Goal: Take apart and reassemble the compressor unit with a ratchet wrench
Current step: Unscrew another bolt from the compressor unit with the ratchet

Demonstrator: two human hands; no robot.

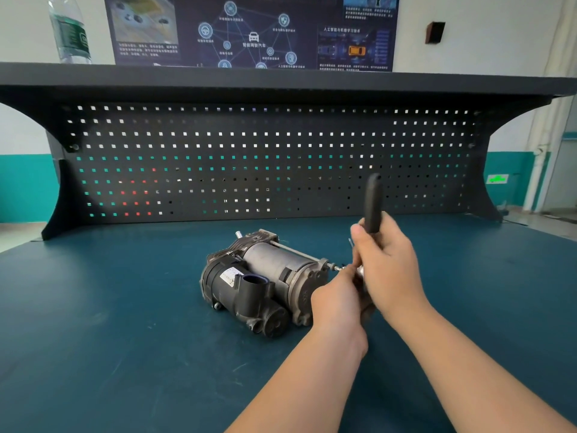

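Black rubber grip in my right hand [387, 260], fingers wrapped round the dark-handled ratchet wrench [373, 203], handle standing nearly upright. My left hand [338, 295] pinches down at the wrench's head, steadying the socket on the long through-bolt [296, 252] at the right end of the grey-and-black metal compressor unit [265, 282], which lies on its side mid-counter [125, 307]. I judge I'm working that bolt now. To do it well: socket square on the head, left fingers guiding, short even swings, no side load. Behind, a black perforated pegboard [249, 157].
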